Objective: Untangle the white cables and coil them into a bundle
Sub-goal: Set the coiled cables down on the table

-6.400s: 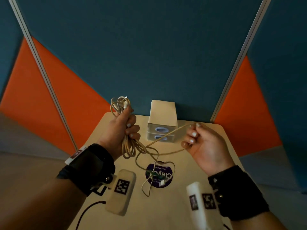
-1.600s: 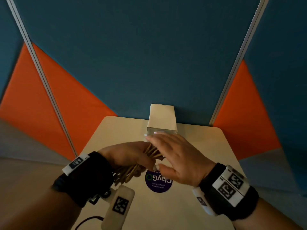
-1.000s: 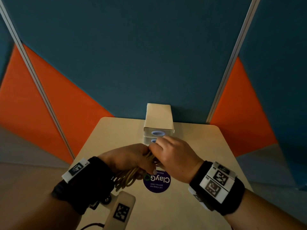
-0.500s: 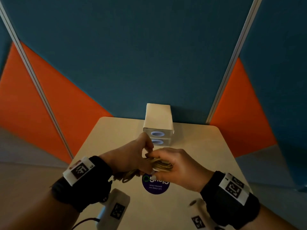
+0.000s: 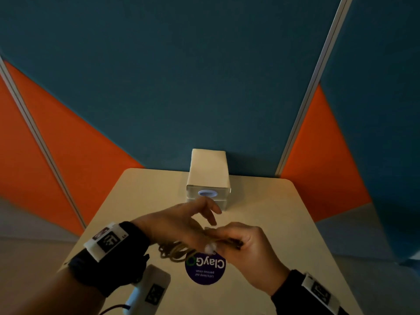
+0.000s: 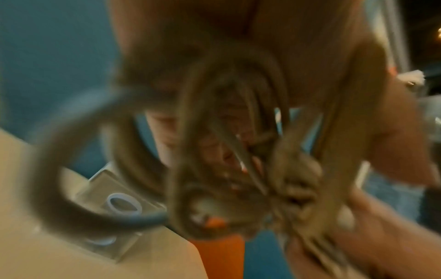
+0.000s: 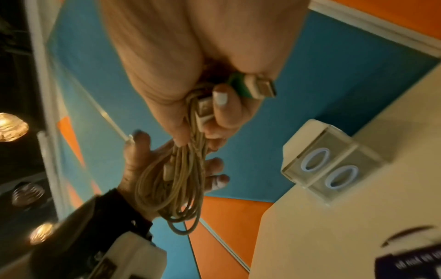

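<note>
Above the surface (image 5: 284, 223) the coiled white cables (image 7: 176, 181) are gripped by the right hand (image 5: 245, 244); the left hand (image 5: 179, 221) is spread; setting the bundle down is judged next

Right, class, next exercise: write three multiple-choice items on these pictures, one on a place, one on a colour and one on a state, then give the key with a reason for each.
1. Where does the white drawer box stand?
A. at the table's far edge, by the wall
B. at the table's near edge
C. on the floor

2. What colour is the round sticker on the table?
A. red
B. purple
C. yellow

3. How is the cable bundle held?
A. it lies loose on the table
B. the left hand alone clenches it
C. the right hand grips it at one end

Key:
1 A: the head view shows it against the blue wall panel.
2 B: its disc is purple with white lettering.
3 C: in the right wrist view the right fingers curl round the coils and plugs, while the left fingers are spread.
</note>
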The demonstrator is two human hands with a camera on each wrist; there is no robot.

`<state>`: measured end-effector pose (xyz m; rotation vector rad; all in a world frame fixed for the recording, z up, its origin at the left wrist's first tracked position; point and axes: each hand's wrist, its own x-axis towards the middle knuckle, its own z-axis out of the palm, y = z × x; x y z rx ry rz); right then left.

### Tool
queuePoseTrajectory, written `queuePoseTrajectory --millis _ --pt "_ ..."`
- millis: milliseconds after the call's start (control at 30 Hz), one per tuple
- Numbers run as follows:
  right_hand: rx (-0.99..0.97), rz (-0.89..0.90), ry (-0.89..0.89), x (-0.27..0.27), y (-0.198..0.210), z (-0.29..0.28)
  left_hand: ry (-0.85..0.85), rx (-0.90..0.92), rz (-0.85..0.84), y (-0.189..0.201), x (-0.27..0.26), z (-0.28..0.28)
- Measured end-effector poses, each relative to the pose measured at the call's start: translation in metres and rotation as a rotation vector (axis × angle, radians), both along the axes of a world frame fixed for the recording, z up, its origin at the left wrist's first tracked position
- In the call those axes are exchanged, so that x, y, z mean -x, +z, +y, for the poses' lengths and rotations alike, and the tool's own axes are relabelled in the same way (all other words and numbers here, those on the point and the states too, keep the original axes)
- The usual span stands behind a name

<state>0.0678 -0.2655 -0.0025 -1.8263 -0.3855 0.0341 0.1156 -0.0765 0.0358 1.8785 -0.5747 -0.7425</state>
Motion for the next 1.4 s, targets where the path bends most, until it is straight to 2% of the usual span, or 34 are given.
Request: queuePoseTrajectory --millis 33,100,200,333,433,633,833,1000,1167,1400 --pt "-0.039 0.049 -0.042 -0.001 -0.002 -0.004 0.074 0.094 0.034 -0.001 -0.006 0.002" --pt "-0.128 0.158 -0.172 -0.006 -0.008 -0.016 0.341 0.307 0.120 -0.011 -0.022 0.004" --pt "-0.283 0.286 -0.405 -0.017 -0.018 -0.037 0.741 0.510 0.348 -0.045 -0.055 0.005" --pt "-0.413 0.386 -0.622 -0.034 -0.032 -0.055 0.907 0.897 0.748 -0.108 -0.089 -0.005" --pt "-0.470 0.479 -0.718 -0.043 -0.046 -0.064 0.995 1.067 0.926 -0.144 -0.110 -0.023" --pt "-0.553 0.677 -0.715 -0.054 -0.069 -0.082 1.149 1.052 1.011 -0.183 -0.149 -0.064" --pt "-0.658 0.835 -0.700 -0.055 -0.082 -0.104 1.210 1.230 1.141 -0.205 -0.167 -0.078" --pt "-0.743 0.795 -0.727 -0.059 -0.085 -0.102 1.261 1.211 1.142 -0.208 -0.168 -0.078" --pt "-0.795 0.720 -0.774 -0.060 -0.090 -0.093 1.157 1.314 1.160 -0.200 -0.163 -0.076" --pt "-0.833 0.664 -0.786 -0.062 -0.090 -0.079 1.237 1.219 1.145 -0.202 -0.115 -0.076"
